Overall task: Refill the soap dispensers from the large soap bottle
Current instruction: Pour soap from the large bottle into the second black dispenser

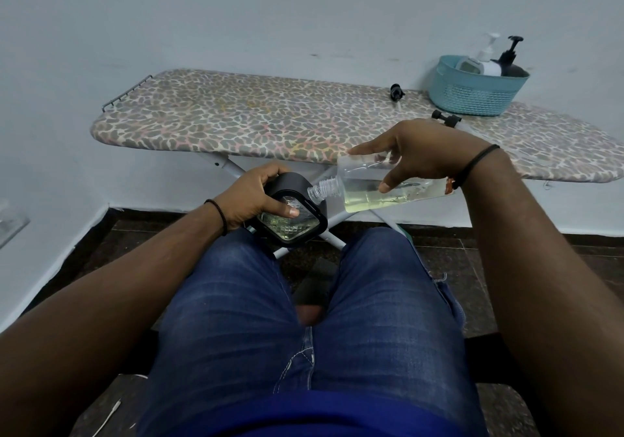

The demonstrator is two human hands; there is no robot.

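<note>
Over the person's lap, the right hand (423,154) grips the large soap bottle (378,188) tipped nearly flat, neck pointing left. Its open mouth sits just above the dispenser (292,215), which the left hand (256,196) clutches, tilted; whether they touch is unclear. Behind, a basket (472,93) rests near the ironing board's (256,115) right end.

A leopard-print ironing board (256,115) carries a teal basket (472,93) and two black pump heads (396,92).

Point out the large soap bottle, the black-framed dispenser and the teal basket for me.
large soap bottle (371,186): head view, clear body above the yellowish soap.
black-framed dispenser (288,180): head view, black upper side.
teal basket (472,93): head view, front wall.
</note>
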